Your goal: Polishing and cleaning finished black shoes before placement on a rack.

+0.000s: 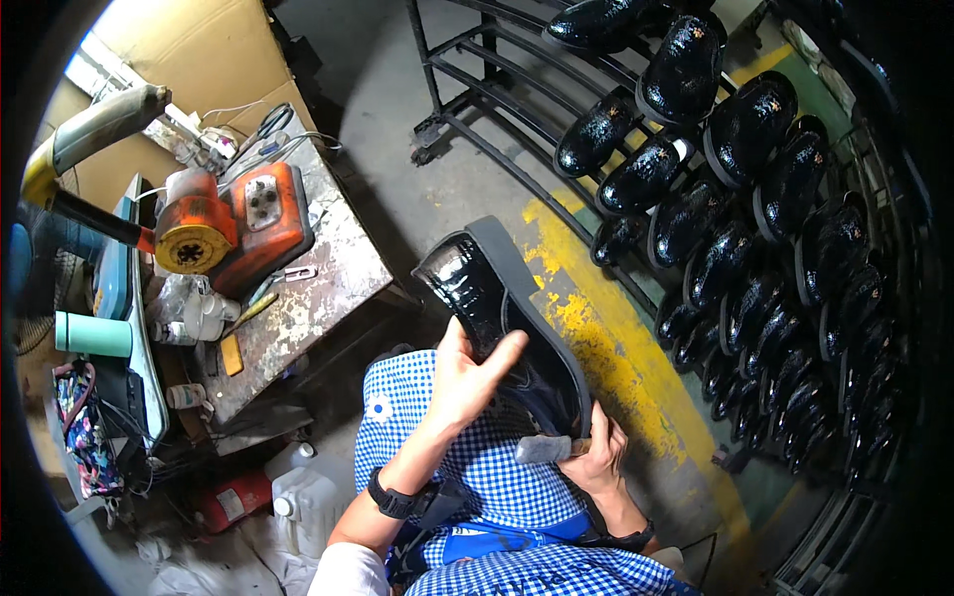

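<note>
A seated person, seen from above, holds a glossy black shoe (497,318) over a lap covered by a blue-and-white checked apron (477,467). The shoe lies tilted, toe pointing up and away, its thick grey sole turned to the person's right. The left hand (467,382) cups the shiny upper from the left, its fingers (502,353) spread and pressed flat on the leather rather than curled around it. The right hand (596,457) is closed around a small grey block (542,449) at the heel end; whether it also grips the shoe itself cannot be told.

Because the left hand only presses a slick surface, the shoe seems liable to slide off the lap to the concrete floor (417,109) and scuff. A hard push with the block might also skid across the gloss and mark it.

To the person's left, near the knee, the worn counter (328,288) ends in a bare corner; its far end is crowded with an orange machine (234,228), bottles and cables. To the right, past a yellow-painted floor strip (606,348), a black metal rack (497,89) holds many matching black shoes (755,248), close enough that a wide right-elbow swing could strike it. Open floor lies straight ahead between counter and rack.
</note>
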A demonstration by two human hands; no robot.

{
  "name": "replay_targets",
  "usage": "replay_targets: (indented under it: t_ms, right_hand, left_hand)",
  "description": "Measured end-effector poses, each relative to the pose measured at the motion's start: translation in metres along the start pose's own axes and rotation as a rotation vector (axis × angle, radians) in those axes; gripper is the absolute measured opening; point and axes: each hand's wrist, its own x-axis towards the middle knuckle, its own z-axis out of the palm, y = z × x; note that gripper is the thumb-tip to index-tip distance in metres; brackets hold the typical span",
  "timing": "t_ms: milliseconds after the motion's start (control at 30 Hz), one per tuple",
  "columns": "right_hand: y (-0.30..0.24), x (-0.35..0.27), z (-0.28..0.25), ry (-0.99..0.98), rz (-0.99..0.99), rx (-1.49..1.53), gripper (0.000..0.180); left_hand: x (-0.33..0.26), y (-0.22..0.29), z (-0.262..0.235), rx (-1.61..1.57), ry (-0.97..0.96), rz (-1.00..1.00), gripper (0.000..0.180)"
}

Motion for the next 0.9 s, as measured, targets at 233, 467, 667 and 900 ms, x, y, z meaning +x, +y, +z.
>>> replay_targets:
  t_ms: [233,467,667,900]
  right_hand:
    - [0.002,-0.003,0.001,0.128,-0.028,0.051,0.065]
    - [0.005,-0.003,-0.006,0.138,-0.067,-0.101,0.061]
    - [0.017,-0.003,-0.013,0.119,-0.035,-0.091,0.058]
    - [0.036,-0.024,-0.007,0.114,0.347,0.232,0.061]
  left_hand:
    - [-0.003,-0.014,0.008,0.332,0.020,0.067,0.062]
    - [0.014,-0.030,0.002,0.134,0.283,-0.200,0.044]
    - [0.011,-0.018,-0.027,0.714,0.309,0.238,0.032]
    - [-0.006,-0.022,0.027,0.993,-0.790,0.685,0.032]
